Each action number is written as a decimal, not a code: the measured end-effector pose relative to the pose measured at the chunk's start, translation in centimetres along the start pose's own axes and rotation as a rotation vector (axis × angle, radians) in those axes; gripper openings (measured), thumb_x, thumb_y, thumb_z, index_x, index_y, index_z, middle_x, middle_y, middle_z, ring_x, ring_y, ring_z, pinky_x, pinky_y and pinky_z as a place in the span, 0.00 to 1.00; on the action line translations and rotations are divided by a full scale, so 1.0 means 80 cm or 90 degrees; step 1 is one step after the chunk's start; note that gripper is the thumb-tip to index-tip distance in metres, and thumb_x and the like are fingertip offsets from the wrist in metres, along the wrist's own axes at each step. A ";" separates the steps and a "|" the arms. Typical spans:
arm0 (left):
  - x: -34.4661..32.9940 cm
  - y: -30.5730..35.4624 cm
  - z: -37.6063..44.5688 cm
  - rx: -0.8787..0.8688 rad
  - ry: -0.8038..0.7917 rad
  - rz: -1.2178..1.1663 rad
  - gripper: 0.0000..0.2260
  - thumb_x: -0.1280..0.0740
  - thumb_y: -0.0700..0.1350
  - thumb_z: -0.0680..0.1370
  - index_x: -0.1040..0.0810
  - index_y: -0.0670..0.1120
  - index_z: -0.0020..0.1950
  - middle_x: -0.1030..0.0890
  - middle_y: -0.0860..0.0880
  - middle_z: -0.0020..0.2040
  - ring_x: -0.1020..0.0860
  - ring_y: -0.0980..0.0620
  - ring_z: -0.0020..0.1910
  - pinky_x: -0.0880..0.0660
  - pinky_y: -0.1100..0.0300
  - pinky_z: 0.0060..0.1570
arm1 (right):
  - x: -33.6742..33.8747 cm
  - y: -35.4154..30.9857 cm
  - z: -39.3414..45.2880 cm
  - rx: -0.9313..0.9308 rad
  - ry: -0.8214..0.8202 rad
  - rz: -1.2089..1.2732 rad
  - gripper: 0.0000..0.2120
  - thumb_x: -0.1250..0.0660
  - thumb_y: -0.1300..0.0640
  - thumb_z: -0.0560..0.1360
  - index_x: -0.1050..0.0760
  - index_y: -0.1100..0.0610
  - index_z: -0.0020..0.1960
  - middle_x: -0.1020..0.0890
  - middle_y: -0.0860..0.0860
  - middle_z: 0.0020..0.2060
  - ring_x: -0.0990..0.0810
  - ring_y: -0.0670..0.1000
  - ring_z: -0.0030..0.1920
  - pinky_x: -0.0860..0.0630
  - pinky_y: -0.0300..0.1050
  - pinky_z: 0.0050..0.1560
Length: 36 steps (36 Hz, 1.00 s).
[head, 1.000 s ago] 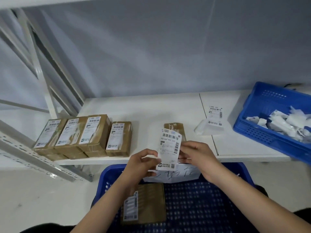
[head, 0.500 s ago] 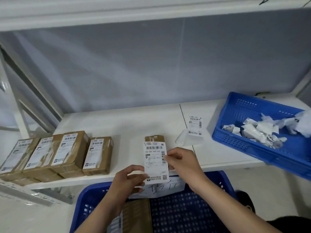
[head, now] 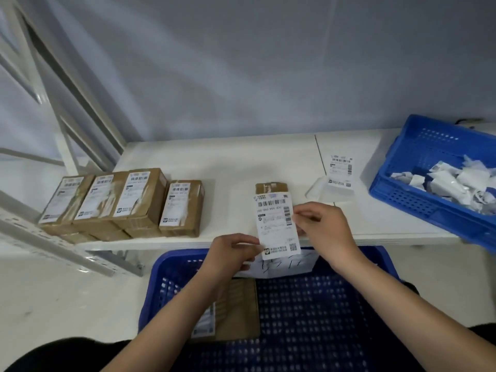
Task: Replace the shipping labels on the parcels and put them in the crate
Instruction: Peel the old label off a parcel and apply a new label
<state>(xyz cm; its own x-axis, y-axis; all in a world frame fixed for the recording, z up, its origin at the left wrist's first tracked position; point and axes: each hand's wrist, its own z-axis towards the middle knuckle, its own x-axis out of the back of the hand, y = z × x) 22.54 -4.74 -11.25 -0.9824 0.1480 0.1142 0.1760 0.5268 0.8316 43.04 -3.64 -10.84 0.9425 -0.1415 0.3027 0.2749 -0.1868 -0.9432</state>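
Label [head: 276, 224] now lowered from mid-air a second ago, hanging just over the bare parcel [head: 271, 187] on the shelf [head: 228, 162]. Left hand [head: 230, 253] pinching its bottom corner, right hand [head: 322, 226] pinching the right edge. Probably ready to stick; crate [head: 335, 318] below, one parcel inside

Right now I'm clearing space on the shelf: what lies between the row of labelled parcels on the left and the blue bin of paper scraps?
In the head view, one unlabelled parcel and a loose label sheet.
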 end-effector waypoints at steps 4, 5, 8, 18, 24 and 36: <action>0.001 -0.001 0.000 -0.009 0.017 0.006 0.05 0.22 0.42 0.74 0.14 0.44 0.47 0.14 0.49 0.41 0.20 0.53 0.39 0.21 0.59 0.42 | -0.002 0.003 -0.002 0.020 0.008 -0.026 0.07 0.28 0.62 0.77 0.15 0.51 0.50 0.14 0.44 0.42 0.16 0.41 0.44 0.20 0.40 0.51; 0.001 -0.001 -0.001 -0.013 0.019 0.006 0.05 0.22 0.43 0.74 0.14 0.44 0.47 0.15 0.48 0.42 0.20 0.53 0.39 0.20 0.59 0.42 | -0.003 0.003 -0.003 0.026 0.009 -0.030 0.07 0.28 0.62 0.77 0.15 0.51 0.50 0.14 0.44 0.42 0.16 0.41 0.43 0.21 0.39 0.51; 0.001 -0.001 -0.001 -0.012 0.027 0.006 0.05 0.22 0.43 0.74 0.14 0.44 0.47 0.15 0.48 0.43 0.21 0.53 0.40 0.20 0.59 0.43 | -0.004 0.002 -0.005 0.033 0.009 -0.040 0.08 0.28 0.62 0.77 0.16 0.49 0.48 0.14 0.43 0.41 0.16 0.42 0.40 0.23 0.35 0.48; 0.002 -0.006 0.005 -0.002 0.045 0.031 0.04 0.23 0.44 0.75 0.14 0.45 0.47 0.14 0.47 0.47 0.20 0.51 0.44 0.19 0.56 0.46 | -0.005 0.003 -0.003 -0.037 0.014 -0.011 0.06 0.27 0.62 0.75 0.18 0.55 0.51 0.14 0.50 0.43 0.18 0.46 0.36 0.19 0.43 0.44; 0.002 -0.006 0.004 -0.008 0.030 0.018 0.04 0.23 0.41 0.75 0.15 0.43 0.48 0.13 0.45 0.43 0.20 0.52 0.39 0.21 0.58 0.43 | -0.004 0.004 -0.002 -0.039 0.013 -0.025 0.05 0.27 0.61 0.75 0.17 0.52 0.45 0.14 0.47 0.41 0.17 0.46 0.39 0.19 0.45 0.48; -0.001 -0.006 0.003 -0.007 0.023 0.042 0.05 0.22 0.41 0.74 0.14 0.44 0.49 0.15 0.52 0.35 0.22 0.55 0.35 0.23 0.64 0.36 | -0.004 0.010 0.005 -0.059 -0.002 -0.026 0.04 0.28 0.59 0.76 0.18 0.50 0.45 0.15 0.46 0.43 0.16 0.48 0.46 0.19 0.54 0.56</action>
<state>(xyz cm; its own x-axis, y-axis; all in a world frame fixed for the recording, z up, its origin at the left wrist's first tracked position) 22.57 -4.78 -11.80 -0.9701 0.1518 0.1892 0.2408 0.5081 0.8270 43.04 -3.35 -11.75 0.9315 -0.1293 0.3399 0.2941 -0.2819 -0.9133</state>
